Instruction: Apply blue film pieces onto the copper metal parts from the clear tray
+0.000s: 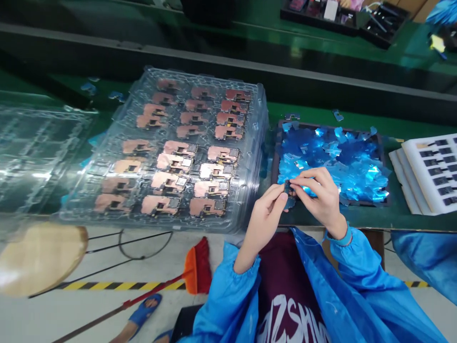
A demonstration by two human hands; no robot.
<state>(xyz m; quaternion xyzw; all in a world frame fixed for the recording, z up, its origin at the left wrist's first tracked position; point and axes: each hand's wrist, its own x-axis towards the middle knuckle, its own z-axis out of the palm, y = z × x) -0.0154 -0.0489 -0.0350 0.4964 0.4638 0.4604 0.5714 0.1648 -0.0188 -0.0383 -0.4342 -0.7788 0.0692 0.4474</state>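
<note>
My left hand [266,216] and my right hand [319,195] meet over the near edge of a dark tray [274,157] heaped with shiny blue film scraps [339,159]. Both hands pinch one small dark part [286,187] between thumb and fingers. A bit of blue film sticks to the part, under my right fingertips. To the left stands a stack of clear plastic trays [255,143] holding several copper-coloured circuit boards [178,162] in rows.
More clear trays [35,152] lie at the far left. White trays [407,171] with small dark parts sit at the right edge. A black tray [342,16] lies beyond a dark conveyor. A broom [193,271] and round stool [39,257] stand on the floor below.
</note>
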